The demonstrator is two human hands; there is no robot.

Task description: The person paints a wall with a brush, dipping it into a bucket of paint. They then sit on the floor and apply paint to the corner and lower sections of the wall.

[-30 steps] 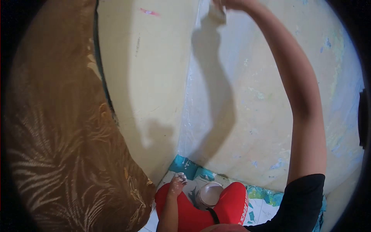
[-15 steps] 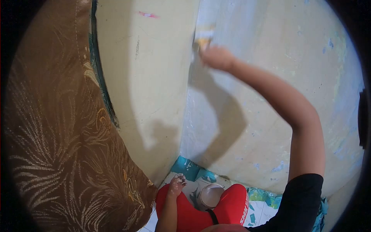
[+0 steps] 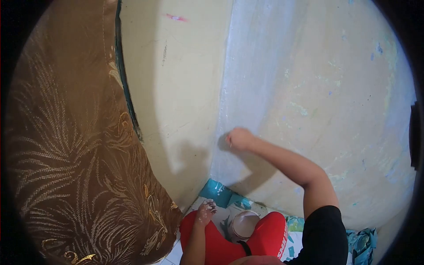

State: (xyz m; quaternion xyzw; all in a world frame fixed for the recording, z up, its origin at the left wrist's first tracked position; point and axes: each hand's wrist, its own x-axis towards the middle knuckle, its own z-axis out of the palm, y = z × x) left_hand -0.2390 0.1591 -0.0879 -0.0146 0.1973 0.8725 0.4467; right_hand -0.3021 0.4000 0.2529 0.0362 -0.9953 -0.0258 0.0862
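My right hand (image 3: 240,138) is closed in front of the wall corner, low on the freshly coated bluish-white strip (image 3: 251,57). The brush it grips is mostly hidden by the hand. My left hand (image 3: 206,212), spotted with white paint, rests by my left knee with its fingers curled; whether it holds anything is hard to make out. Between my knees stands a round bucket (image 3: 244,225) with whitish paint inside.
A brown patterned curtain (image 3: 84,154) hangs at the left beside a dark green edge (image 3: 126,84). Teal sheeting (image 3: 215,192) lies along the wall's foot, with more crumpled sheeting (image 3: 362,245) at the lower right. A dark object (image 3: 414,134) is at the right edge.
My right hand has moved down the wall along the corner, and the brush seen earlier above it is now hidden. My left hand stays by my knee. The view has shifted slightly.
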